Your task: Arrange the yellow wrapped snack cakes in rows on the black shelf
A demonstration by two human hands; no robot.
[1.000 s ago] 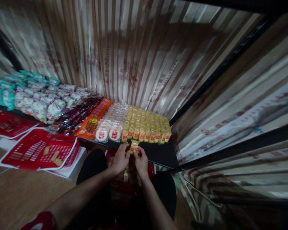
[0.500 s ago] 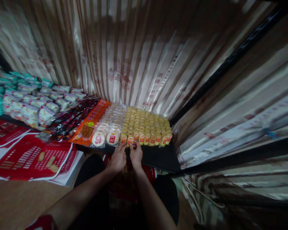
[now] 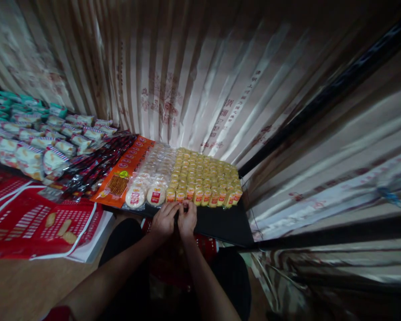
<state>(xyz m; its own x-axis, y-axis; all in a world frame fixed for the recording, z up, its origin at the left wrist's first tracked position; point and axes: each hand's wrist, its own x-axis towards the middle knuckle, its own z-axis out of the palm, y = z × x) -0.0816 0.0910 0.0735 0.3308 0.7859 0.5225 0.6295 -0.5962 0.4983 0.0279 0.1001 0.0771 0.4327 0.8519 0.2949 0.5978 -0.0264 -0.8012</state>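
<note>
Yellow packs [image 3: 205, 176] on the shelf [image 3: 223, 223] could topple if left hand [image 3: 164, 218] or right hand [image 3: 187, 219], both curled, grip unclear, pushes unevenly.

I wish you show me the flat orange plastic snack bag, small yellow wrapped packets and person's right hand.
Flat orange plastic snack bag [image 3: 124, 166], head view: middle of its front.
Small yellow wrapped packets [image 3: 205, 177], head view: middle of the rows.
Right hand [image 3: 187, 219], head view: back of the hand.

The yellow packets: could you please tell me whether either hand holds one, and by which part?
It cannot be told: the left hand and right hand, at the front yellow packets, hide any grip.
</note>
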